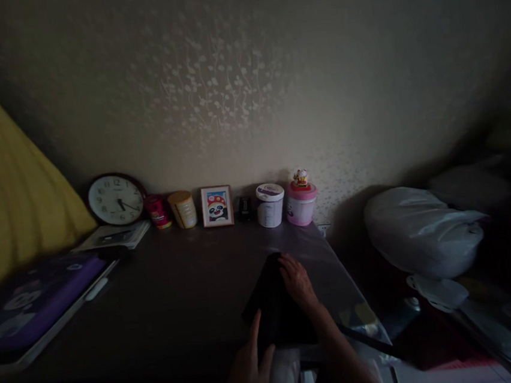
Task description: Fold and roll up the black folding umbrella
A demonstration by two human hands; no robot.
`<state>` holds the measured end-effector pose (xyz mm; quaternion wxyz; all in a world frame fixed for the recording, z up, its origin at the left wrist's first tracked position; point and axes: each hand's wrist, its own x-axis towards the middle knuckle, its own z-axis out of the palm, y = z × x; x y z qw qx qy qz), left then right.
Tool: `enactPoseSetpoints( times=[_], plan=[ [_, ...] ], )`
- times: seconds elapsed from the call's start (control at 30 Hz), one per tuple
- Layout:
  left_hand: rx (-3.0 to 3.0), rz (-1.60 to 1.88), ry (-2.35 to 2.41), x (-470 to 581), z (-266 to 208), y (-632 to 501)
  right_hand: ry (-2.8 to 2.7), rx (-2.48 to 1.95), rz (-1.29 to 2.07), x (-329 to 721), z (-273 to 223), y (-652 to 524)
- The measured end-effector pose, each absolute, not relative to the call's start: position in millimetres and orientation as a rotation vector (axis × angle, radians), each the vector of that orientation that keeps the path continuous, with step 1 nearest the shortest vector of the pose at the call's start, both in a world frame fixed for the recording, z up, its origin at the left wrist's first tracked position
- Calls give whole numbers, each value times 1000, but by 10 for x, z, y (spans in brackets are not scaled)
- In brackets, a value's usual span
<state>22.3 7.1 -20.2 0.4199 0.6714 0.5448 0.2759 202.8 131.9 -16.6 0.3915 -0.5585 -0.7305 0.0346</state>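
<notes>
A black, soft-looking item (273, 301) lies at the front right of the dark table (178, 283); its exact kind is lost in the dim light. Over its upper right edge my right hand (298, 284) is closed, fingers bent onto it. My left hand (252, 360) is at the lower left corner of the black item, index finger and thumb spread apart, the finger at its edge. A dark strap or stick (372, 343) runs off to the right from behind my right forearm; whether it joins the black item I cannot tell.
Along the wall stand a round clock (118, 200), a red can (158, 211), a yellow-lidded tub (184, 210), a framed panda picture (217, 207), a white tub (270, 206) and a pink tub (301, 205). A purple case (48, 295) lies left. White bags (422, 229) pile up right.
</notes>
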Motion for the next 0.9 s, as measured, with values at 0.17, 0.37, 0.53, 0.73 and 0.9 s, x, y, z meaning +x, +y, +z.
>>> enactPoseSetpoints(
  times=[0.17,0.37,0.53,0.73,0.9],
  plan=[
    [1653,751,1347,208,-212,77,-1494,-1787,225,2504,-243,1306],
    [1602,738,1381,209,-189,70,-1410,-1800,500,2634,-274,1010],
    [1571,686,1447,213,-74,49,-1382,-1695,591,2557,-218,985],
    [1613,705,1422,208,-59,44,-1353,-1633,616,2466,-114,926],
    [1657,719,1371,204,-124,67,-1410,-1624,683,2350,-81,883]
  ],
)
